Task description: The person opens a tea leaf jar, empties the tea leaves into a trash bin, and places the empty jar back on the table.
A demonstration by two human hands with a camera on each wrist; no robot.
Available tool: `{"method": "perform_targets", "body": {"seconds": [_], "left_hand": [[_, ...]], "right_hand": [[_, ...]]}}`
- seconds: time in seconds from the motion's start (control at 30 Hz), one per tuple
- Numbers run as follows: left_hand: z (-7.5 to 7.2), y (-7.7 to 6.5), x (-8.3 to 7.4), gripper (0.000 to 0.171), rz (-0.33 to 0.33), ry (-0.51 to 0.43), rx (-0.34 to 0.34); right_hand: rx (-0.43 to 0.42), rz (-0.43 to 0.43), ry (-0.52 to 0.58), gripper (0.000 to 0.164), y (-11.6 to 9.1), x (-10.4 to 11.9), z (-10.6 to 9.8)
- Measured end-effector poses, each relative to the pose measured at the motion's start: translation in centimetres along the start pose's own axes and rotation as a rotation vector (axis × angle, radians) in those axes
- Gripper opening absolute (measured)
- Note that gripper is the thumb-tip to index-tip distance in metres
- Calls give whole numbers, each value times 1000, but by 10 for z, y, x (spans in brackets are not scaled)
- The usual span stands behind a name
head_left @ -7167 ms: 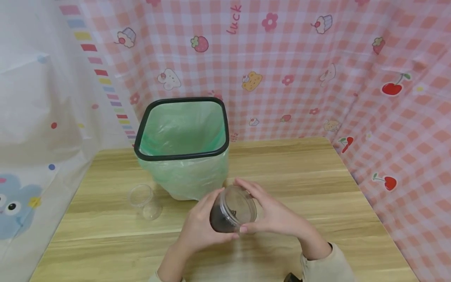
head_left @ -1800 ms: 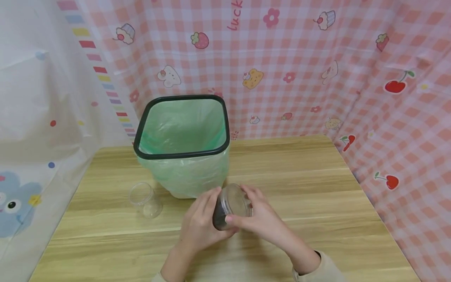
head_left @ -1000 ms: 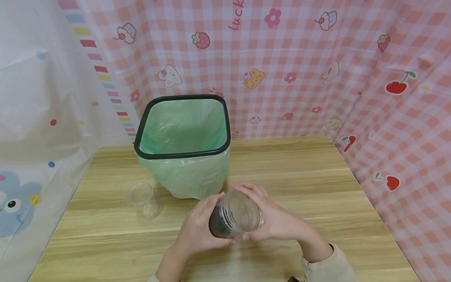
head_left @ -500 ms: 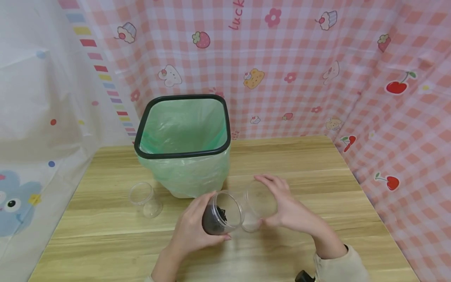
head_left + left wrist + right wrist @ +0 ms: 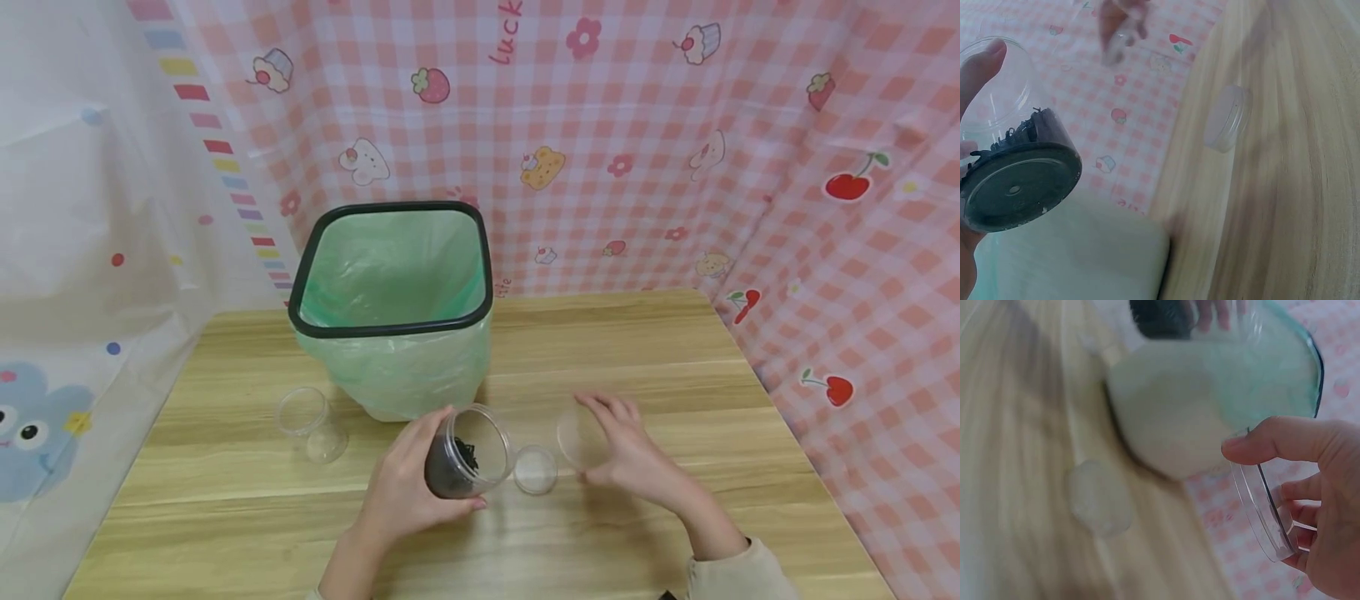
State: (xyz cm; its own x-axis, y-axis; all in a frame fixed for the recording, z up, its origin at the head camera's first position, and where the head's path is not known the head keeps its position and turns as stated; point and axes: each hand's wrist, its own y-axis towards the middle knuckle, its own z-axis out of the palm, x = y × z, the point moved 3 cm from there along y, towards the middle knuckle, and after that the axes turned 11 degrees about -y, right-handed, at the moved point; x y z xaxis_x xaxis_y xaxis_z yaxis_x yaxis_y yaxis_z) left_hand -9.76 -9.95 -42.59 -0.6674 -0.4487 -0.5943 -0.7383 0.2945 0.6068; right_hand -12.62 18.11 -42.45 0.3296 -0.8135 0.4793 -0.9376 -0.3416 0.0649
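Note:
My left hand [image 5: 401,487] grips a clear plastic jar [image 5: 447,468] around its side, in front of the bin. The jar is tilted with its open mouth toward the right. Dark, thin curled shreds [image 5: 1022,131] lie in its lower part, seen through the wall in the left wrist view. To the right, my right hand [image 5: 633,458] pinches a clear round lid [image 5: 1263,515] by its edge between thumb and fingers, clear of the jar. Between the two hands, a smaller clear lid [image 5: 536,470] lies on the table.
A bin [image 5: 390,333] with a black rim and a pale green bag lining stands at the back of the wooden table [image 5: 637,358]. Left of the jar is a smaller clear container [image 5: 311,425] with its top open. Pink checked cloth [image 5: 600,108] hangs behind and to the right.
A second ago both hands were on the jar with the lid at its mouth. The right hand has since carried the lid off to the right, uncovering the smaller lid; the left hand shifted slightly left.

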Motion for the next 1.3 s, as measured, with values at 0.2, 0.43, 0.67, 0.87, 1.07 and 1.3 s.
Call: {"method": "perform_targets", "body": {"seconds": [0.2, 0.43, 0.67, 0.87, 1.07, 1.3], "left_hand": [[-1, -2, 2, 101, -12, -4, -4], [-1, -5, 4, 101, -32, -7, -4], [-3, -5, 4, 101, -40, 6, -4], [-3, -7, 4, 101, -36, 9, 0], [-4, -9, 6, 101, -32, 9, -23], [-8, -8, 7, 100, -35, 12, -37]], "right_hand": [[-12, 56, -2, 91, -3, -26, 17], [-3, 105, -36, 90, -6, -49, 37], [24, 125, -30, 93, -6, -60, 50], [65, 133, -47, 97, -10, -67, 60], [90, 149, -73, 98, -12, -72, 67], [85, 128, -110, 96, -12, -75, 71]]}}
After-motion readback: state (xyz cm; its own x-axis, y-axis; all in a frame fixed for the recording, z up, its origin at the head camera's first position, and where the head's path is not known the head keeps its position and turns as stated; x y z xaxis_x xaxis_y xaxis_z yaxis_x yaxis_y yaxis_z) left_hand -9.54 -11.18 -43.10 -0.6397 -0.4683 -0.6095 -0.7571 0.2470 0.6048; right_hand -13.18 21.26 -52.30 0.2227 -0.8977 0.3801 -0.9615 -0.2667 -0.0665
